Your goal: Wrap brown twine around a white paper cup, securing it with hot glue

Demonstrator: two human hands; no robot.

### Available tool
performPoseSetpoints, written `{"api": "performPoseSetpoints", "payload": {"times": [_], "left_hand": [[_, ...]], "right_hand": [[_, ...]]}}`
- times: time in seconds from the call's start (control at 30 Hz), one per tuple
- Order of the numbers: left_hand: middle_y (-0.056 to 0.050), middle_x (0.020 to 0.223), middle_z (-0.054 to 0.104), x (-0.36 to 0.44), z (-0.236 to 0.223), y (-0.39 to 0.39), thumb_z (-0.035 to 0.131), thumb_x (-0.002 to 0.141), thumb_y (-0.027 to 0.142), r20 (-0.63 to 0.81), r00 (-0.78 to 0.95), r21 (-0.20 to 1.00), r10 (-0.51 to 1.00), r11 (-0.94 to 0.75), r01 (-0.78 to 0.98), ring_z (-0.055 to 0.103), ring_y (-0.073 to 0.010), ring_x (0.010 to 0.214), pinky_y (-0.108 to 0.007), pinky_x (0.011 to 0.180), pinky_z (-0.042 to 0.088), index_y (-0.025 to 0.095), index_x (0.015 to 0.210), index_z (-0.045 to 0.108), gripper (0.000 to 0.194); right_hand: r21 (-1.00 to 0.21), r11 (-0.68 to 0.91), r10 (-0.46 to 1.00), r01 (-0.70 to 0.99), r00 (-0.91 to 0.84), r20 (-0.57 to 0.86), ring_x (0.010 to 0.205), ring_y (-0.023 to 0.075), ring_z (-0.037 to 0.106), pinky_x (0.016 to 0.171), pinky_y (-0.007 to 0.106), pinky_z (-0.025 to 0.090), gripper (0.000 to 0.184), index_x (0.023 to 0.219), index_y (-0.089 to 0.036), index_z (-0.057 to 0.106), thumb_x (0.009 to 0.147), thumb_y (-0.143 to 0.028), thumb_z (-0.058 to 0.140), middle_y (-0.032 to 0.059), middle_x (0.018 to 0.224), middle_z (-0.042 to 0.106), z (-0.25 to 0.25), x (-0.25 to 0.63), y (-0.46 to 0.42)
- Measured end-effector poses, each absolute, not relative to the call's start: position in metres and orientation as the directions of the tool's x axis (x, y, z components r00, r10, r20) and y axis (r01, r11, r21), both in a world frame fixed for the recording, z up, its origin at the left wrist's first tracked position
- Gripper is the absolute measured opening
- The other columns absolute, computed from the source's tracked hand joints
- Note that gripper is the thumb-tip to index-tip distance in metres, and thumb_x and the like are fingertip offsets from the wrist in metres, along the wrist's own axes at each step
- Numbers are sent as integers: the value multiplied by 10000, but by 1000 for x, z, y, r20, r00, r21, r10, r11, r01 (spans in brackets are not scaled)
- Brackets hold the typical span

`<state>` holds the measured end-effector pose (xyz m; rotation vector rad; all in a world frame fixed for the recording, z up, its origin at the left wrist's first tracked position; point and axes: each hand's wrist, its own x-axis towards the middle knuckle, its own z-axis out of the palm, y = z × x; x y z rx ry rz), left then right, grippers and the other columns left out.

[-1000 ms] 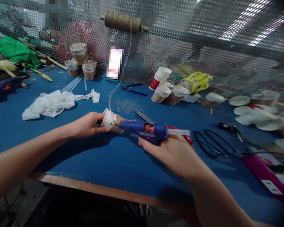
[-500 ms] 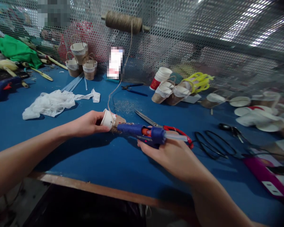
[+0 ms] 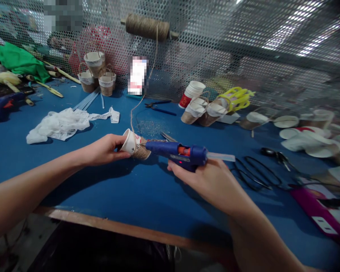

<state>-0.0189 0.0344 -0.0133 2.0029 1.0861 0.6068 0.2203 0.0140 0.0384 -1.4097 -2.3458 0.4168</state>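
White paper cup (image 3: 134,148) part-wound with brown twine (image 3: 141,152) tilts over the blue bench (image 3: 147,192), likely light, easily dented, best held near its rim, where the left grip (image 3: 111,148) pinches it, the right grip (image 3: 208,180) clasping a blue glue gun (image 3: 168,149).

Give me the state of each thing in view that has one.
Left hand: closed on paper cup
Right hand: gripping glue gun
Paper cup: tilted, partly wrapped in twine
Glue gun: red light on, stick protruding behind
Twine: unwound from spool to cup
Spool: wound with twine
Scissors: lying, partly hidden
Pliers: handles spread
Lace: loosely heaped
Screen: lit, pixelated
Left baskets: upright, stacked
White cups: nested, tilted
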Motion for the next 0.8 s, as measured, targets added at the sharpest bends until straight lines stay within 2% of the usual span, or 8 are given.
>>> {"api": "performPoseSetpoints", "payload": {"times": [0.1, 0.2, 0.3, 0.37, 0.47, 0.57, 0.7, 0.8], "left_hand": [[-89, 956, 661, -19, -12, 33, 515, 780, 248, 81, 532, 790, 843, -379, 481, 592, -211, 872, -338, 808, 454, 109, 971, 593, 249], [-97, 968, 658, -17, -9, 31, 513, 772, 222, 121, 534, 769, 837, -420, 483, 590, -212, 891, -329, 823, 444, 102, 961, 594, 238], [-108, 985, 652, -16, -6, 30, 511, 769, 218, 128, 541, 747, 831, -439, 499, 588, -216, 905, -333, 838, 431, 89, 962, 590, 245], [-110, 969, 654, -16, -3, 28, 504, 773, 231, 114, 537, 741, 836, -431, 515, 591, -215, 884, -336, 831, 431, 80, 971, 587, 263], [-101, 954, 657, -16, 3, 25, 495, 774, 253, 78, 523, 731, 849, -405, 549, 592, -209, 839, -329, 802, 437, 77, 994, 580, 294], [-82, 946, 655, -15, 8, 23, 477, 774, 245, 57, 530, 737, 846, -394, 550, 585, -196, 833, -309, 791, 433, 95, 989, 583, 282], [-77, 906, 651, -11, 11, 22, 465, 766, 247, 14, 554, 764, 833, -366, 531, 576, -181, 796, -294, 757, 437, 90, 974, 589, 288], [-70, 887, 647, -8, 11, 23, 470, 760, 243, -2, 566, 788, 824, -347, 508, 568, -169, 766, -284, 733, 436, 92, 950, 599, 275]], "right_hand": [[-549, 346, 928, 761, -365, 78, 420, 109, 482, 446, 242, 382, 199, 663, -170, 614, 750, -314, 508, -28, 457, 513, 41, 224, 19], [-725, 231, 940, 649, -341, -5, 401, 93, 460, 446, 227, 391, 225, 735, -159, 613, 750, -369, 533, -52, 422, 470, 43, 229, 27], [-865, 148, 952, 480, -306, -7, 442, 90, 466, 449, 223, 386, 234, 706, -151, 576, 708, -384, 590, -41, 473, 500, 41, 235, 42], [-902, 116, 977, 417, -209, 29, 515, 97, 504, 490, 222, 402, 226, 665, -148, 563, 669, -362, 634, -11, 566, 561, 37, 238, 57], [-852, 15, 1000, 524, -8, 13, 634, 106, 548, 589, 223, 436, 188, 750, -145, 575, 702, -319, 625, 18, 735, 618, 31, 242, 83], [-796, -86, 996, 600, 62, -61, 663, 117, 557, 621, 244, 452, 225, 713, -115, 576, 812, -307, 516, 58, 747, 616, 22, 247, 107], [-700, -223, 973, 678, 118, -196, 838, 154, 574, 715, 346, 485, 276, 1039, -134, 541, 849, -327, 487, 69, 1013, 576, 5, 252, 131], [-630, -242, 968, 738, 140, -208, 921, 183, 557, 763, 387, 476, 328, 1120, -151, 502, 843, -325, 498, 79, 1107, 538, -2, 255, 142]]}}
